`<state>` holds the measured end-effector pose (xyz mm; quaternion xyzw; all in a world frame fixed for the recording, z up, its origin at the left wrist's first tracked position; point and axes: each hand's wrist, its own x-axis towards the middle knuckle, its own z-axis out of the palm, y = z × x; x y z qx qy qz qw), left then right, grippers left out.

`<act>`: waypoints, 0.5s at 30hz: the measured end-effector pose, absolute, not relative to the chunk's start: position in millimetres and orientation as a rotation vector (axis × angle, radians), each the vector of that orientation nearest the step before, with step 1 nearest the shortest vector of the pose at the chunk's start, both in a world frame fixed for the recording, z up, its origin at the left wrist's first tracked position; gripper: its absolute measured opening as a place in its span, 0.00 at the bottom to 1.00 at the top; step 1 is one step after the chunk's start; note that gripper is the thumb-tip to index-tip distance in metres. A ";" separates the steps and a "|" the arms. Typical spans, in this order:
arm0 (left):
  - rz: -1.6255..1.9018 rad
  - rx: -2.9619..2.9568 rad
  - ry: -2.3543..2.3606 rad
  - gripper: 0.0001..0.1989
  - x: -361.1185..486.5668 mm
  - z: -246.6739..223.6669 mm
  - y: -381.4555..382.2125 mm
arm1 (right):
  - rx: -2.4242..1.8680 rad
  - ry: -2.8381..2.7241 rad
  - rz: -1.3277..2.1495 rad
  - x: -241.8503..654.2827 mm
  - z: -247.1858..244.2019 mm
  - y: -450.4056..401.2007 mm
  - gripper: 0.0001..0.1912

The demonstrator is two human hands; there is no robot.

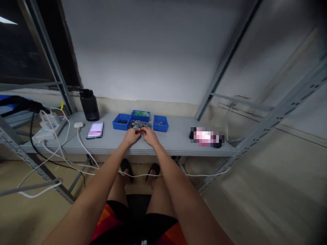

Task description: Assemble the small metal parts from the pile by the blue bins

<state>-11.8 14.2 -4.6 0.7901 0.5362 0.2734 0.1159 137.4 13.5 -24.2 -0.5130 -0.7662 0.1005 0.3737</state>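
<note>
Head view: our left hand [132,136] and right hand [149,135], fingers curled close together, adjoined loose metal pieces [140,124]; whether gripping, we couldn't tell; light, low pinching seemed best.

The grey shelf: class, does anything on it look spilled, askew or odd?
Yes. The metal pieces lie heaped between blue trays, apparently loose on the shelf; whether spilled or placed there, I cannot tell. White cables cross near the power strip and droop over the front edge, looking untidy.

The slender pieces [140,125] look like shiny metal, the blue trays [161,128] smooth plastic, the grey shelf [177,137] matt metal.
</note>
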 end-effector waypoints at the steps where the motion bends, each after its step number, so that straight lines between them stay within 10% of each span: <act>1: 0.802 2.305 1.585 0.12 -12.0 -4.0 14.2 | -1.304 -1.970 0.265 137.3 -23.5 13.0 0.17; 15: 0.841 2.298 1.590 0.11 -12.0 -4.6 16.1 | -1.412 -1.903 0.129 137.2 -21.6 10.5 0.17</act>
